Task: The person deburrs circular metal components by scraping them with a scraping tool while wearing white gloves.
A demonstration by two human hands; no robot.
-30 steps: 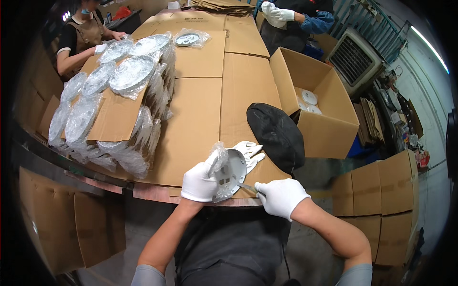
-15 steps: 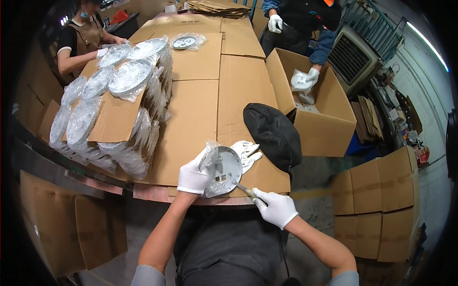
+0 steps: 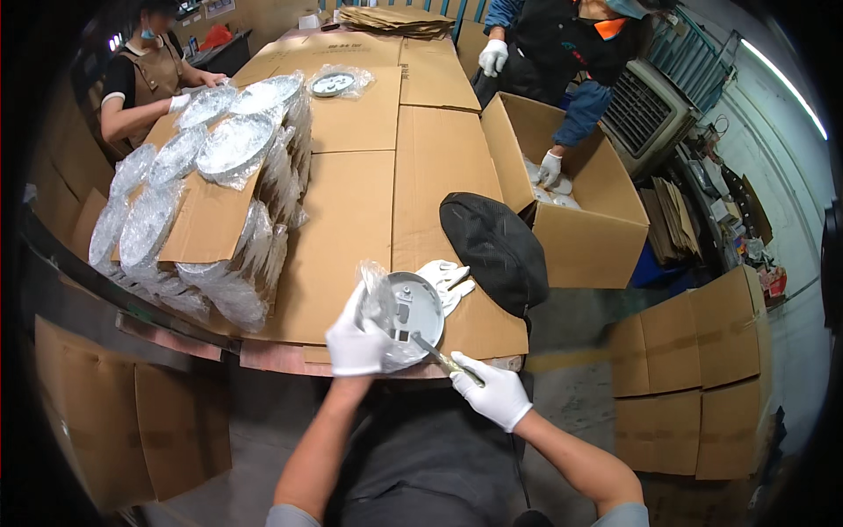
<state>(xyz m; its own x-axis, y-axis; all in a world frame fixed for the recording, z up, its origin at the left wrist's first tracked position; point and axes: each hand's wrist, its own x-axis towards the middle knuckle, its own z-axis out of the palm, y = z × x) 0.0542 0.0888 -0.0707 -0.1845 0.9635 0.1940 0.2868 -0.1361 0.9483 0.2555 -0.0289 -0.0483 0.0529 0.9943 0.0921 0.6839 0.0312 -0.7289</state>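
table [image 3: 279,358] under flat cardboard [image 3: 347,220], with white gloves [image 3: 449,285] and piled plastic-wrapped discs [image 3: 235,143] on top

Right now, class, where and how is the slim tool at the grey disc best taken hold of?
The slim tool is probably best gripped by its handle, the right hand coming from the near right: it lies slanted, metal end at the grey disc, handle pointing back toward the person's right.

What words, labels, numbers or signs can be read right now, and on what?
None reliably.
Far cardboard sheet: dark printing, too small and blurred to read.
Cardboard sheet to its right: printing along its left edge, too small.
Co-worker's dark top: red markings, too blurred.
Grey disc in the left hand: no text visible.
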